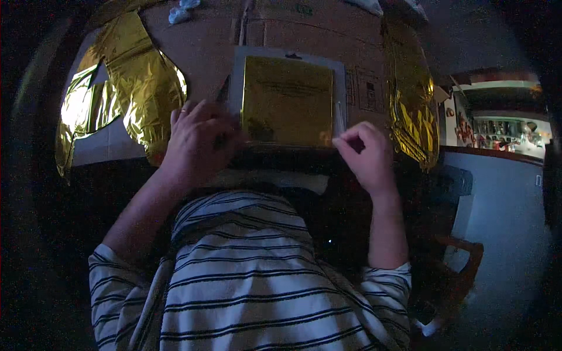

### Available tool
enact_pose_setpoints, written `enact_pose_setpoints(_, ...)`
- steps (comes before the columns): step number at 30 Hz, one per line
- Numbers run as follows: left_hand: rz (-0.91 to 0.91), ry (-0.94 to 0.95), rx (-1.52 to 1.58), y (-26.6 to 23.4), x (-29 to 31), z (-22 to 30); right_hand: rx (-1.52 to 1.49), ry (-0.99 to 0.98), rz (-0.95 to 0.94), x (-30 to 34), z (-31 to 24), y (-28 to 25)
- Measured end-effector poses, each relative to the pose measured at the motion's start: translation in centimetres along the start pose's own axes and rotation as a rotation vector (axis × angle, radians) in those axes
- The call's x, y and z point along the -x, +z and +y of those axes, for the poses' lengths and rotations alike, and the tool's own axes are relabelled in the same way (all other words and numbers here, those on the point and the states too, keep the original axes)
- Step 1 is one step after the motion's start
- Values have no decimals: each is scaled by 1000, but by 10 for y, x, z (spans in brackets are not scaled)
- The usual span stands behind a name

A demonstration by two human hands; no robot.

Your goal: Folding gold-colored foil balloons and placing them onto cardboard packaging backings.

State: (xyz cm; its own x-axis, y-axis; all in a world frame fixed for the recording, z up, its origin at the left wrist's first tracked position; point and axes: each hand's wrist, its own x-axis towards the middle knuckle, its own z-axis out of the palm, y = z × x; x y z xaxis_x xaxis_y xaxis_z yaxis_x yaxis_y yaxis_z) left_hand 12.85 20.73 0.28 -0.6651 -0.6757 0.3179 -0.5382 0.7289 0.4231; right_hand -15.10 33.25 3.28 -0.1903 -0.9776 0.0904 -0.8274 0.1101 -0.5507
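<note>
A flat, pale-bordered packet with a square gold face is laid on brown cardboard, presumably for support. At its four o'clock, the right hand is narrowly pinched, perhaps to steady the edge; at eight, the blurred left hand's grip cannot be told.

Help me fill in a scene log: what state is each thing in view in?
Gold-fronted packet: lying flat; sealed or opened, can't tell.
Cardboard: flat beneath the packet.
Left gold foil: creased, draped.
Right gold foil: creased, draped.
Left hand: fingers bent, blurred; grip unclear.
Right hand: thumb and fingertip pinched together; anything held is unclear.
Striped sleeves: ending near the elbows.
</note>
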Motion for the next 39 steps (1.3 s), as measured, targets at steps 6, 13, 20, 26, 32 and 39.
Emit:
enact_pose_setpoints(6, -70, -203, -26, -5, -12, -2, -23, 416, -264, -31, 8, -12)
enact_pose_setpoints(13, -115, -209, -143, -7, -11, 21, 116, 434, -327, -29, -3, -22)
enact_pose_setpoints(20, -167, 428, -205, 33, -3, 59, 151, 487, -200, 15, -7, -15)
enact_pose_setpoints(26, -56, 393, -170, 59, -5, 43, -328, 568, -156, 57, 26, 36)
enact_pose_setpoints(32, 71, 367, -154, 32, 23, 17, -1302, 458, -128, 86, 14, 55)
enact_pose_setpoints(39, 36, 59, 113, 12, 46, -10, -1388, 388, -223, 84, 9, 34)
